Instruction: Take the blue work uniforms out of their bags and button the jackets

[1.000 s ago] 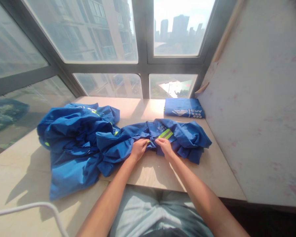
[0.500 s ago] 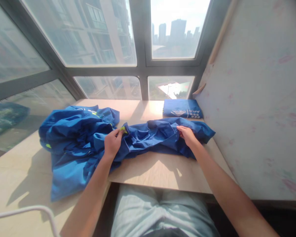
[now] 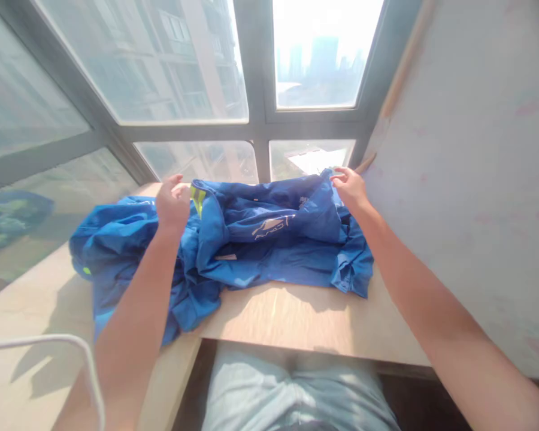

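A blue jacket with white print and a yellow-green patch is spread across the wooden surface, its far edge lifted. At its left end, beside the yellow-green patch, my left hand is closed on the edge; the exact grip is partly hidden. My right hand pinches the raised upper right corner of the same jacket. Further left lies a crumpled heap of blue clothing, partly behind my left forearm.
The wooden surface runs along the windows. On the right rises a flower-patterned wall. A white cable curves across the lower left. My legs are below the front edge.
Both hands have moved up and away from me, the left one also leftward. The jacket has opened out, showing its white print, and now covers the folded blue bundle at the back right.
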`<state>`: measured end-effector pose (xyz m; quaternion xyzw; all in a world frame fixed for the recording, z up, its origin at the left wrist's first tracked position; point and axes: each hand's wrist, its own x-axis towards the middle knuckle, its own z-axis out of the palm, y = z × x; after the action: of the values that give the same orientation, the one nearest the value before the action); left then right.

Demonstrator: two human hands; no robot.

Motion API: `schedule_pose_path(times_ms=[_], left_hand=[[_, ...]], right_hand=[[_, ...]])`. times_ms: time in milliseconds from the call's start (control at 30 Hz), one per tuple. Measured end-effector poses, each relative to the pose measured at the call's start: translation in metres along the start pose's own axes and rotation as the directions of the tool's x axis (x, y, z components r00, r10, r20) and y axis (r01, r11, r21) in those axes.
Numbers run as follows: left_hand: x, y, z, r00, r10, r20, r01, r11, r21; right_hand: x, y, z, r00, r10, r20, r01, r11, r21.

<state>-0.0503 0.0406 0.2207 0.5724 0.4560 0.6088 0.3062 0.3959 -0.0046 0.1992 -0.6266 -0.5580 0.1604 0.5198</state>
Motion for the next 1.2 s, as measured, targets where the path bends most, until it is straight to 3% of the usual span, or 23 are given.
schedule_pose_path(times_ms=[67,133,167,233,267,367,433,533,600,700,800,967,1100,1200], left_hand=[[-0.038,-0.01,0.024,0.994,0.07,0.088,-0.084,0.983,0.161],[-0.088,-0.031,0.049,0.952,0.048,0.303,-0.13,0.957,0.259],[-0.114,-0.045,0.06,0.883,0.028,0.469,-0.214,0.913,0.348],[-0.161,-0.073,0.077,0.775,-0.026,0.632,-0.356,0.808,0.469],[-0.181,-0.087,0.082,0.755,-0.054,0.654,-0.402,0.75,0.526],[-0.217,-0.115,0.084,0.786,-0.037,0.617,-0.467,0.62,0.631],[-0.225,-0.123,0.08,0.8,0.005,0.6,-0.473,0.62,0.626],[-0.222,-0.123,0.072,0.773,0.037,0.633,-0.481,0.685,0.547],[-0.219,-0.122,0.068,0.744,0.061,0.666,-0.489,0.729,0.479],[-0.219,-0.125,0.066,0.738,0.11,0.666,-0.473,0.788,0.395],[-0.222,-0.13,0.07,0.772,0.141,0.62,-0.442,0.82,0.364],[-0.226,-0.13,0.076,0.799,0.148,0.582,-0.414,0.839,0.354],[-0.235,-0.119,0.064,0.799,0.143,0.584,-0.404,0.847,0.346],[-0.242,-0.106,0.037,0.805,0.122,0.581,-0.394,0.842,0.368]], right_hand=[[-0.038,-0.004,0.029,1.0,-0.007,0.029,0.014,0.968,-0.251],[-0.092,-0.004,0.066,0.966,-0.003,0.258,0.112,0.906,-0.409],[-0.121,-0.002,0.086,0.93,0.015,0.367,0.167,0.874,-0.457],[-0.175,0.006,0.121,0.854,0.031,0.52,0.271,0.826,-0.495],[-0.196,0.012,0.135,0.828,0.017,0.561,0.326,0.799,-0.506],[-0.233,0.031,0.157,0.806,-0.055,0.59,0.433,0.734,-0.523],[-0.237,0.041,0.158,0.787,-0.11,0.607,0.479,0.728,-0.49],[-0.231,0.05,0.153,0.799,-0.125,0.589,0.442,0.785,-0.433],[-0.228,0.052,0.151,0.842,-0.084,0.533,0.32,0.873,-0.367],[-0.227,0.053,0.154,0.916,0.07,0.396,-0.04,0.996,-0.082],[-0.226,0.055,0.16,0.929,0.237,0.283,-0.291,0.943,0.165],[-0.205,0.075,0.159,0.906,0.4,0.138,-0.422,0.829,0.368],[-0.181,0.102,0.136,0.841,0.54,0.031,-0.463,0.69,0.556],[-0.168,0.12,0.105,0.813,0.582,0.014,-0.444,0.605,0.661]])
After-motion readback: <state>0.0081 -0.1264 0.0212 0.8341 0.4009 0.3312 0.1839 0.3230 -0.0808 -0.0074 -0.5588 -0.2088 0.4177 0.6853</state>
